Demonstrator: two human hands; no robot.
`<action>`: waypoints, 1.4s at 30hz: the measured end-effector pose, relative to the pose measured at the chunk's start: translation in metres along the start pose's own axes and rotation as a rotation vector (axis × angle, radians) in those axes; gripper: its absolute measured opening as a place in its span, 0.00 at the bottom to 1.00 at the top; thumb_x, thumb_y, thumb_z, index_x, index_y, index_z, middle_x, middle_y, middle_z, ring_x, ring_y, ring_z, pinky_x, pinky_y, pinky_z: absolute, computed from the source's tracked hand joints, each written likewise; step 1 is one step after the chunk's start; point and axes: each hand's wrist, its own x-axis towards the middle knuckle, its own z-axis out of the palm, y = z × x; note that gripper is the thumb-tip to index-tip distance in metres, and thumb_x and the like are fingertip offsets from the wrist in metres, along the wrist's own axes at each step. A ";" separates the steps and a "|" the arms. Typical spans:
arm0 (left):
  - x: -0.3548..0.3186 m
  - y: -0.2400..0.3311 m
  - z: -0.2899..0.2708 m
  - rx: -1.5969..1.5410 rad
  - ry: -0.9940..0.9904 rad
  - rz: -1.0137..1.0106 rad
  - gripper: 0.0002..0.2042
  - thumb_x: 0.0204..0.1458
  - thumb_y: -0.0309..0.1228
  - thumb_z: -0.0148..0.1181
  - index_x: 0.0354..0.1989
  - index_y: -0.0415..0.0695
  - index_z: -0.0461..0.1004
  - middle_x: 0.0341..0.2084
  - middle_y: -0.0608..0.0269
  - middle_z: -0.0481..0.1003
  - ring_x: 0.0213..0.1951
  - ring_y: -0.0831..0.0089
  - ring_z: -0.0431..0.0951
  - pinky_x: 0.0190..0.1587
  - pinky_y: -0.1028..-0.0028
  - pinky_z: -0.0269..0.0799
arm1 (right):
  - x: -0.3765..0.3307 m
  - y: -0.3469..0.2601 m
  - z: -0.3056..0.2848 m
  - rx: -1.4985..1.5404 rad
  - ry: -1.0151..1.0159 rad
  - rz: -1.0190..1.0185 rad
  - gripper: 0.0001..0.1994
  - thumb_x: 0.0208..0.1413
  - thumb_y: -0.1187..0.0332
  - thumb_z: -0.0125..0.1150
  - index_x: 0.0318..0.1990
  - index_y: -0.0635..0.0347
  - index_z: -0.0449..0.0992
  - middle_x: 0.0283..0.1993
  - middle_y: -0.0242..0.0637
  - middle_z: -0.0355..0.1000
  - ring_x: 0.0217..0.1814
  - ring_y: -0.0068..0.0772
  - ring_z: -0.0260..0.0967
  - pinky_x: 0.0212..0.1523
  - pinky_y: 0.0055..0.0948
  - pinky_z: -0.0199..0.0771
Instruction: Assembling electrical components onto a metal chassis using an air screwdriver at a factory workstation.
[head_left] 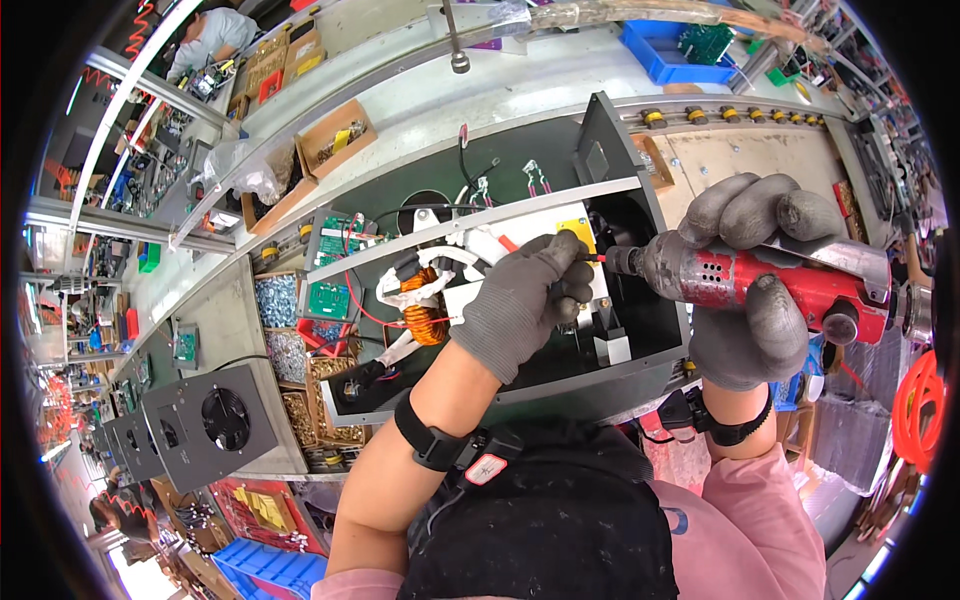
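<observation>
My right hand [750,345], in a grey work glove, is wrapped round a red and silver power screwdriver [720,280]. The tool lies nearly level, its bit pointing left. At the bit's tip my left hand [525,300], gloved too, has its fingers pinched together; whatever is between them is hidden. Both hands are over an open dark metal case [500,400]. Inside it are a copper-wound coil [425,322], a white block with a yellow label [575,232], cables and a small metal bracket [612,345]. Green circuit boards [328,298] sit at its left end.
Left of the case stand bins of small hardware [285,350] and a dark panel with a fan [225,418]. Cardboard boxes of parts [335,140] and a blue tray [675,55] lie beyond. A metal rod [458,50] hangs overhead. Another person [215,40] is at far left.
</observation>
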 end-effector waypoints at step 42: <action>-0.032 -0.035 -0.042 1.450 0.313 0.463 0.23 0.55 0.52 0.47 0.23 0.45 0.77 0.19 0.57 0.74 0.26 0.56 0.75 0.29 0.60 0.68 | -0.025 0.049 -0.013 -0.060 -0.019 0.267 0.20 0.46 0.78 0.61 0.48 0.62 0.64 0.39 0.47 0.71 0.38 0.32 0.70 0.34 0.30 0.75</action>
